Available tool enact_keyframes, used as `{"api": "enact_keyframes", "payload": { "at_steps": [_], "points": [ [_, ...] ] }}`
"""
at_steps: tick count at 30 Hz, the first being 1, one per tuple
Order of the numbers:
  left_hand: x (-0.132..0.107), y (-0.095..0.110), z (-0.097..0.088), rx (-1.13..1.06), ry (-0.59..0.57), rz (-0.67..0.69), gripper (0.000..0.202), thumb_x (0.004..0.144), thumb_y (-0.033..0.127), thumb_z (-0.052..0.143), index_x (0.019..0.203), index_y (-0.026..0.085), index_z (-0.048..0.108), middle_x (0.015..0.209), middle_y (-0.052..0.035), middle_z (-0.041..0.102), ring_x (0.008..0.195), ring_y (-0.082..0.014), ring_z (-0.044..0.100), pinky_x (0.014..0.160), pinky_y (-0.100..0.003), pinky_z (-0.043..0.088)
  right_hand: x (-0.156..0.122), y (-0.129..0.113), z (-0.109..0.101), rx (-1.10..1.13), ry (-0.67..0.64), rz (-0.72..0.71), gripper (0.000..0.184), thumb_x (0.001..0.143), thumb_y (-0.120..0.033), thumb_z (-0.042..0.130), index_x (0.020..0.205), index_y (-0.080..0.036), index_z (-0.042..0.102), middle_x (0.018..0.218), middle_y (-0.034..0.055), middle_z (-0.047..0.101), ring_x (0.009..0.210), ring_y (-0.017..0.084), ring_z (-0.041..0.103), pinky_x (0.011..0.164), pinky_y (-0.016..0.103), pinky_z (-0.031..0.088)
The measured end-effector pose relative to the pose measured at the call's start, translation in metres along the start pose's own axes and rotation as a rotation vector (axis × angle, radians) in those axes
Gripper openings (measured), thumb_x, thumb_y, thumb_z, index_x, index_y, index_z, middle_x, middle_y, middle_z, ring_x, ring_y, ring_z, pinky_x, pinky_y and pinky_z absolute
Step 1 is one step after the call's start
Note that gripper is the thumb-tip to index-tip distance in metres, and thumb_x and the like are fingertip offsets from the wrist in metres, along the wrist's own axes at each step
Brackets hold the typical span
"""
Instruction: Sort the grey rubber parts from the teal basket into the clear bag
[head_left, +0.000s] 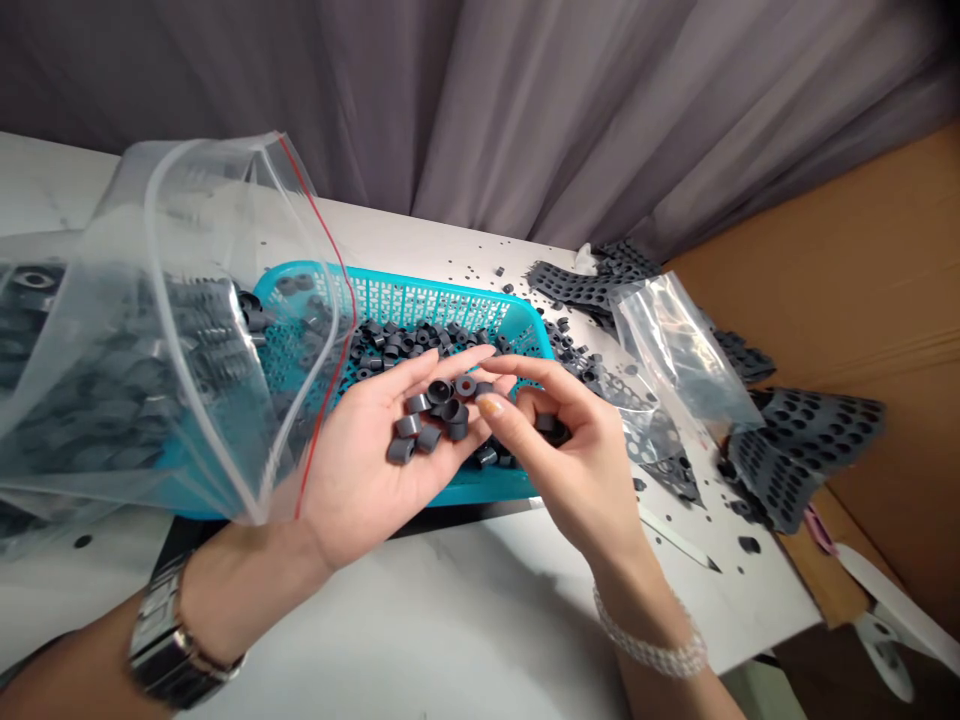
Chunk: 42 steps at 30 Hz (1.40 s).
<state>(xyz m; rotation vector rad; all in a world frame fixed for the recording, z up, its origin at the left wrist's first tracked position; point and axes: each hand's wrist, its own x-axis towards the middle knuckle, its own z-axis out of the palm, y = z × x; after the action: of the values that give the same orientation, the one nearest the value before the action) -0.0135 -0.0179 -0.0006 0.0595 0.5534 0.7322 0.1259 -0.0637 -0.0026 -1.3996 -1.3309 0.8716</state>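
Note:
My left hand (360, 450) is held palm up over the front of a turquoise basket (480, 492), cupping several small dark grey cup-shaped caps (429, 438). Thumb and index finger of my right hand (577, 460) are closed on one grey cap (484, 389) above the left fingertips. More dark caps (553, 430) are tucked under its curled fingers. Loose caps (427, 338) lie inside the basket. A clear zip bag (202, 330) with a red stripe stands open-mouthed beside my left hand, filled with similar caps and covering the basket's left part.
Perforated dark grey sheets (806, 450) lie at the right, near a flat clear bag (686, 350). A white pen-like tool (679, 538) rests on the white table (465, 590). Small scraps are scattered around. A grey curtain (480, 110) and brown cardboard (847, 260) border the table.

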Motion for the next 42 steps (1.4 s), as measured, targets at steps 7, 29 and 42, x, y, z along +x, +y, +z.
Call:
{"api": "enact_keyframes", "payload": {
  "at_steps": [7,29,42],
  "points": [
    [-0.002,-0.002,0.006,0.067,0.030,0.054,0.049,0.089,0.018,0.051,0.136,0.006,0.048,0.130,-0.0161,0.061,0.123,-0.0223,0.055,0.102,-0.029,0.048,-0.004,-0.001,0.000,-0.224,-0.081,-0.119,0.020,0.080,-0.032,0.071,0.094,-0.020,0.066,0.054,-0.0094,0.027,0.048,0.008,0.027,0.048,0.025,0.025],
    [0.003,-0.001,0.001,-0.043,-0.048,0.014,0.050,0.096,0.023,0.038,0.142,0.005,0.038,0.131,-0.0213,0.059,0.119,-0.0260,0.058,0.094,-0.034,0.053,-0.002,0.003,-0.005,-0.189,0.049,-0.093,0.005,0.089,-0.025,0.060,0.086,-0.022,0.060,0.052,-0.0085,0.032,0.046,0.009,0.027,0.046,0.025,0.025],
    [-0.002,0.000,0.003,0.061,-0.031,0.000,0.047,0.095,0.029,0.035,0.136,0.012,0.050,0.133,-0.0157,0.059,0.122,-0.0246,0.057,0.108,-0.036,0.041,-0.014,0.005,0.004,-0.449,-0.214,-0.405,0.027,0.089,-0.028,0.060,0.114,-0.021,0.067,0.051,-0.0060,0.051,0.039,0.008,0.035,0.043,0.024,0.033]
  ]
}}
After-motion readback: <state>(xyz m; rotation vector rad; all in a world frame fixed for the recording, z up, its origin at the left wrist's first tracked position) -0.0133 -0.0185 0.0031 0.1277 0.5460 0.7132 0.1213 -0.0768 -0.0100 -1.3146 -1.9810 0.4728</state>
